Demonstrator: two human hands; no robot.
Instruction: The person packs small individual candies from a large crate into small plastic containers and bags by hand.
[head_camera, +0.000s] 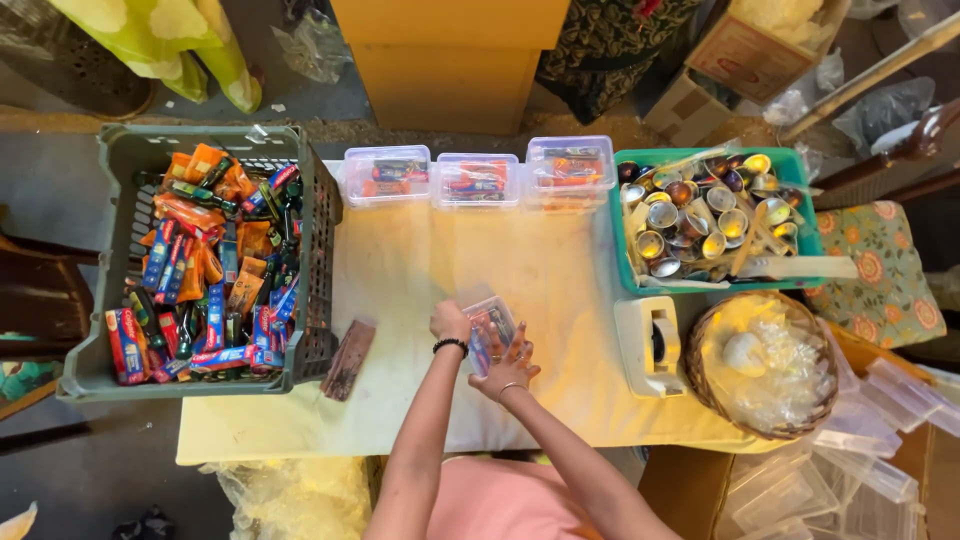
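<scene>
Both my hands hold a small clear plastic box (489, 330) over the middle of the yellowish table (420, 260). My left hand (450, 322), with a dark bead bracelet on the wrist, grips the box's left side. My right hand (512, 368), wearing a thin bangle, supports the box from below on the right. Small coloured items show inside the box. Three filled clear boxes (474, 178) stand in a row at the table's far edge.
A grey crate (120, 250) full of colourful packets sits at the left. A green tray (800, 240) of small metal cups, a white tape dispenser (650, 345) and a wicker basket (765, 365) stand at the right. A brown packet (348, 358) lies beside the crate. Empty clear boxes (860, 460) pile at lower right.
</scene>
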